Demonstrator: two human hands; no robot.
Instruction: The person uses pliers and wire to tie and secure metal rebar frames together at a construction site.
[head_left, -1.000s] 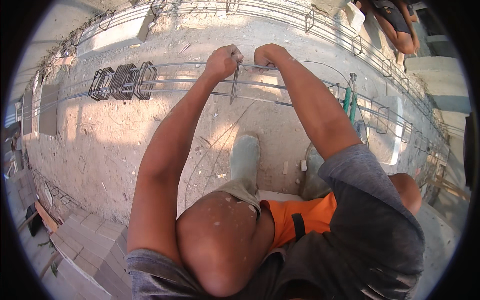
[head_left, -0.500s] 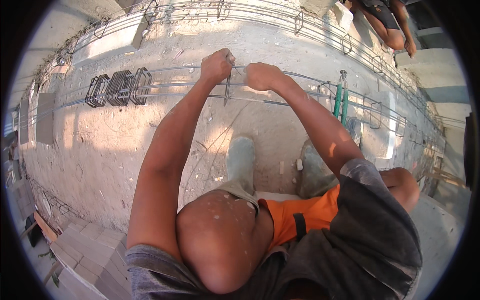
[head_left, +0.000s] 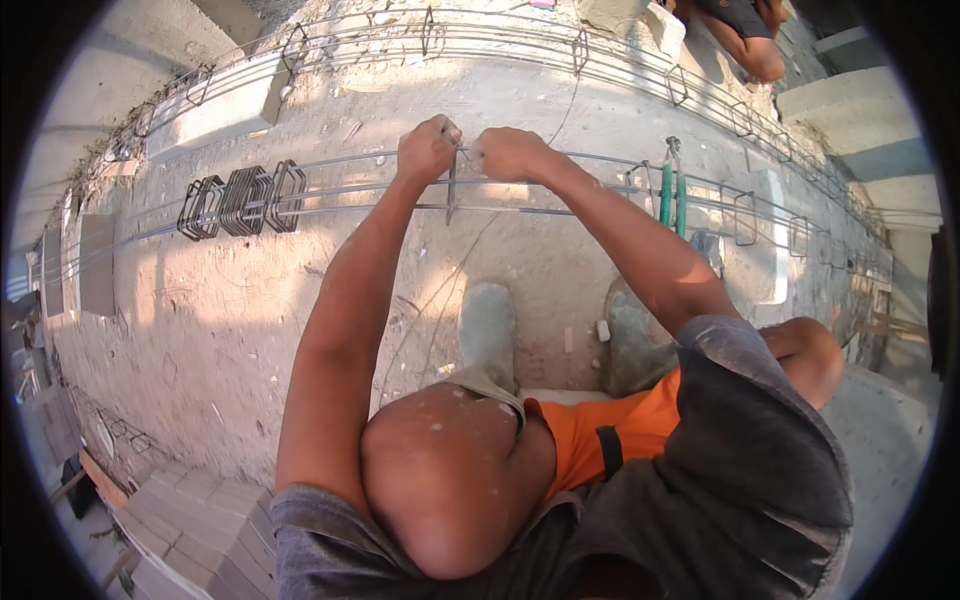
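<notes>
1. Left hand: at 12 o'clock from the middle of the view, fingers curled tightly against the upper edge of the steel bars. Whether it grasps a bar or the stirrup just beside it, I cannot tell.
2. Right hand: also near 12 o'clock, just right of the left hand and apart from it, fingers bent inward. Its fingertips are too small and hidden to show what, if anything, they grasp.
3. Stirrup: at 12 o'clock, crossing the bars below the gap between the hands.
4. The bars run from 10 o'clock across 12 to 2 o'clock.
5. Stirrup bundle: dark, packed closely around the bars at 10 o'clock.
6. Green-handled tool: at 2 o'clock, its handles pointing toward the person, against the bars.
7. Far bar cage: arching over the top, beyond 12 o'clock.
8. Another person's bent leg: between 1 and 2 o'clock.
9. Stacked blocks: at 8 o'clock.
</notes>
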